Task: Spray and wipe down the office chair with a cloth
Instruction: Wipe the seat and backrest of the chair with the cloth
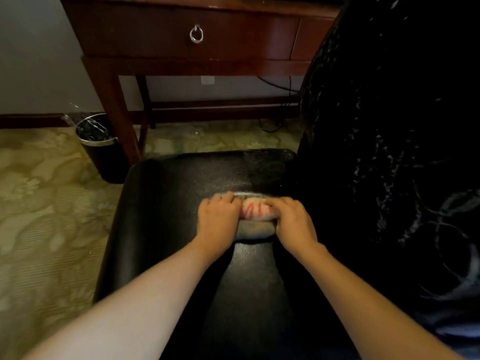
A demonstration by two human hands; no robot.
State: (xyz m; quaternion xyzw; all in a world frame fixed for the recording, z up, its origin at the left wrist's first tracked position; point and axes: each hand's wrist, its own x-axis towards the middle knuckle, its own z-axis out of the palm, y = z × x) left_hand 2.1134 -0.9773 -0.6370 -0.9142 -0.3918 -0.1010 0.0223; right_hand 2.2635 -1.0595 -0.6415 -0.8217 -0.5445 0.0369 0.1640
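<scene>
Rolled cloth [255,213] is being held down on chair seat [181,183] by left hand [217,216] and right hand [293,219]; each grip curled round one end of it

Place: an office-like room is indicated.
Furniture: a wooden bench [117,105] with a ring-pull drawer [166,35] is seen behind a black chair [181,183].
Floor: patterned carpet [46,203] is laid under a lined bin [104,157].

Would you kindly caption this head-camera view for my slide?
Left hand and right hand grip a bunched pale red-striped cloth on the black leather chair seat.
</scene>
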